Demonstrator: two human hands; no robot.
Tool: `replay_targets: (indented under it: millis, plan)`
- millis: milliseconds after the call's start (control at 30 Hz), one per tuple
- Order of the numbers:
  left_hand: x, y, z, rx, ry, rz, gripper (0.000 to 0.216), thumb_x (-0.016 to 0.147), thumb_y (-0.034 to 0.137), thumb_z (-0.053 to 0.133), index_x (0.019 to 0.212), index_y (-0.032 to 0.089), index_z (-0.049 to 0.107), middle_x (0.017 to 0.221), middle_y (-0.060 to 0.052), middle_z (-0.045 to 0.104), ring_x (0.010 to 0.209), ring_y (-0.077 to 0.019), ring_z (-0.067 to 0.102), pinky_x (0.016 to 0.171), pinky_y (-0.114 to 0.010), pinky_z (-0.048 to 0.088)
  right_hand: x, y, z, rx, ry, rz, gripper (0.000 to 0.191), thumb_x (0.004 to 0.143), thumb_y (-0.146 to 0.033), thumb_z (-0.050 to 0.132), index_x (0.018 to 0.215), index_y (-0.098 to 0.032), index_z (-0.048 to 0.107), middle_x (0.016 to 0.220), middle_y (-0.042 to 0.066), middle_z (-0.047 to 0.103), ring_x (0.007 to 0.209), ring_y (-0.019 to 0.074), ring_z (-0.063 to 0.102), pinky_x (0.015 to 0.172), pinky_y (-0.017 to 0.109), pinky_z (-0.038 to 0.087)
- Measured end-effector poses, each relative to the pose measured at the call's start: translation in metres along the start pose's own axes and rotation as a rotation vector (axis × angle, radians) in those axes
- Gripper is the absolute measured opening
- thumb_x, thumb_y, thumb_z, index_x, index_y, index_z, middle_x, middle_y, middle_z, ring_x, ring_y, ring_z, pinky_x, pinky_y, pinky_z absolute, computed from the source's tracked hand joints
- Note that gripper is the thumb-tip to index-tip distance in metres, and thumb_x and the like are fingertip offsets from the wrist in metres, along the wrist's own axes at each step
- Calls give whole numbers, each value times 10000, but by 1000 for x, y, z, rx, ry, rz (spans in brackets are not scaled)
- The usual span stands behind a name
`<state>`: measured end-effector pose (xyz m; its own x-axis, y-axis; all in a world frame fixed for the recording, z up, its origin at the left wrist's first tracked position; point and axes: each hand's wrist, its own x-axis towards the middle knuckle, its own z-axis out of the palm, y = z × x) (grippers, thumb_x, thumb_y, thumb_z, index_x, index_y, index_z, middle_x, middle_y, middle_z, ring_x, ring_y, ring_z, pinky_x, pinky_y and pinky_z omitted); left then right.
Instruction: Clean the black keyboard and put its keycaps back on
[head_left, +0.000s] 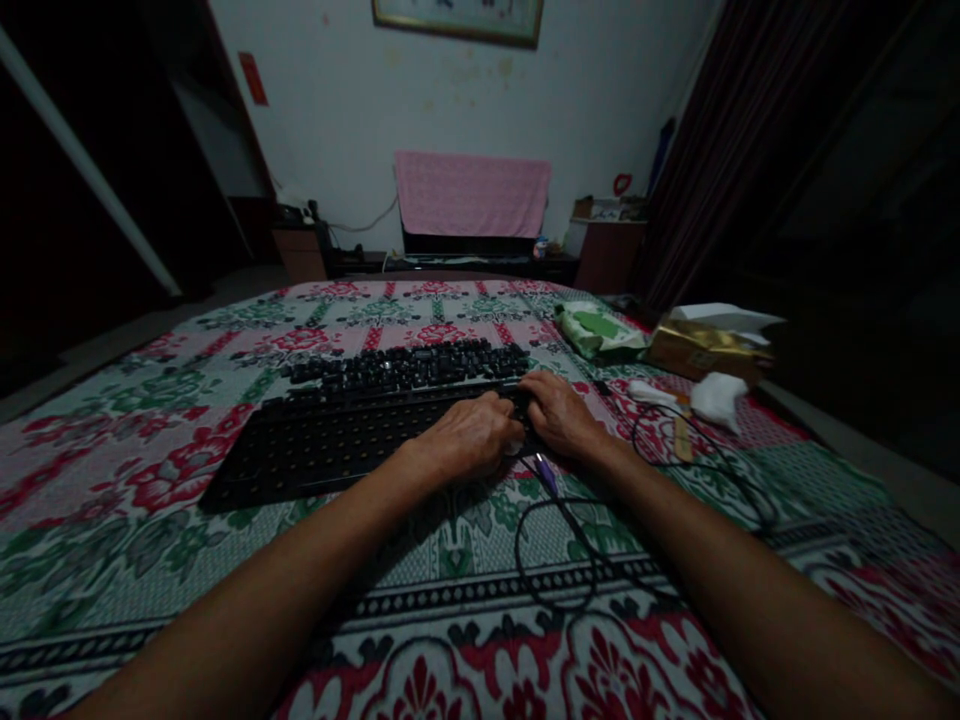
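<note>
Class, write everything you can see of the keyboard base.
The keyboard base is long, dark and plastic-looking, with rows of small brownish studs. It lies flat on the patterned cloth, askew, its left end nearer the viewer, in front of the loose keycaps. The left hand and right hand touch its right end, partly hiding it.

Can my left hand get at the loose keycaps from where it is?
Probably yes: the left hand is at the keyboard, and the loose keycaps lie just beyond its far edge, with nothing tall between.

Home (bedroom or living room, unclear) | floral blanket [465, 545] lies spread | pink cloth [472, 193] hangs | framed picture [459, 18], curtain [724, 130]
</note>
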<state>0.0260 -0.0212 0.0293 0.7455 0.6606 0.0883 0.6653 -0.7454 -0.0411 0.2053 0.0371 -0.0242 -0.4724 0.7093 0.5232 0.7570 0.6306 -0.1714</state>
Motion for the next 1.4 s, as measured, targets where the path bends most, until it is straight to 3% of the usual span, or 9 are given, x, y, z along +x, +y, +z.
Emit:
replay_targets:
  millis: [433,600,733,833,1067,1233,1400]
  plan:
    - [2,3,4,32,42,-15,201,804,225,413,866,185,600,841,-69,539,779,-183,486,579,-256,389,-1,1,2,25,14,13,343,719,-68,394,1004,-137,571,1060,101,540,992,203,467,894,356,374]
    - [0,-14,-4,-61,-13,-3,198,778,179,434,816,171,628,803,-59,598,773,-162,541,655,-248,407,-1,1,2,27,18,8,346,713,-67,396,1003,-138,572,1061,104,541,1000,209,469,895,365,378]
    - [-4,-32,-7,-151,103,-139,236,795,201,426,902,179,636,842,-48,640,795,-150,571,700,-246,406,0,0,0,5,-7,9,345,718,-61,390,1007,-114,570,1057,113,543,1001,206,469,903,350,372]
    - [-5,-38,-8,-199,114,-157,251,808,224,419,934,175,630,876,-45,652,795,-138,577,707,-239,404,0,-1,-1,-12,-11,7,342,721,-65,394,1013,-107,566,1058,112,539,1000,200,468,910,339,366]
    - [-3,-21,-4,-205,-18,10,188,777,236,465,846,177,629,800,-30,640,749,-135,566,689,-230,407,0,0,1,15,-1,12,333,724,-68,394,997,-136,571,1056,98,544,991,198,474,903,350,372]
    - [0,-7,5,-30,80,-53,210,789,217,410,847,155,602,850,-83,604,795,-180,544,681,-274,427,0,2,3,15,16,-1,334,720,-70,397,999,-134,571,1045,98,547,989,197,478,910,349,371]
    - [0,-10,4,-51,37,-8,194,766,198,432,822,159,613,815,-82,623,780,-183,565,697,-285,432,0,4,4,33,37,-18,328,718,-79,407,997,-141,570,1056,103,544,1005,206,475,906,367,379]
